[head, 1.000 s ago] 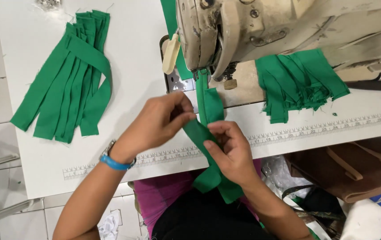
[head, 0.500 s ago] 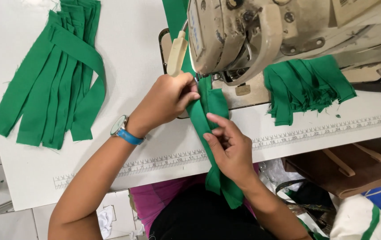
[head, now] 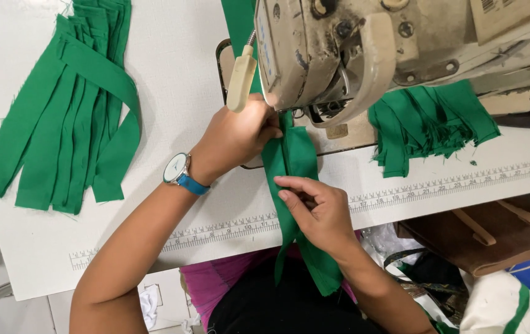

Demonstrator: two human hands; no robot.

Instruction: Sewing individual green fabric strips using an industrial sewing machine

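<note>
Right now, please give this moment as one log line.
left hand: on green strip at sewing machine | right hand: pinching strip

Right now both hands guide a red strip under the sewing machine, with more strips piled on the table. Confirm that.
Not quite: the strip is green, not red, as the head view shows. Both hands, left and right, do guide it under the sewing machine.

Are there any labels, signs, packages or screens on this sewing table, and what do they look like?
Label: top right, stuck on the sewing machine; tan rectangle with dark print and a barcode.
Ruler strip: along the front edge of the table; a thin band of black tick marks and numbers on white.
Watch: on the left wrist; round white dial, blue strap.
No packages or screens.
</note>
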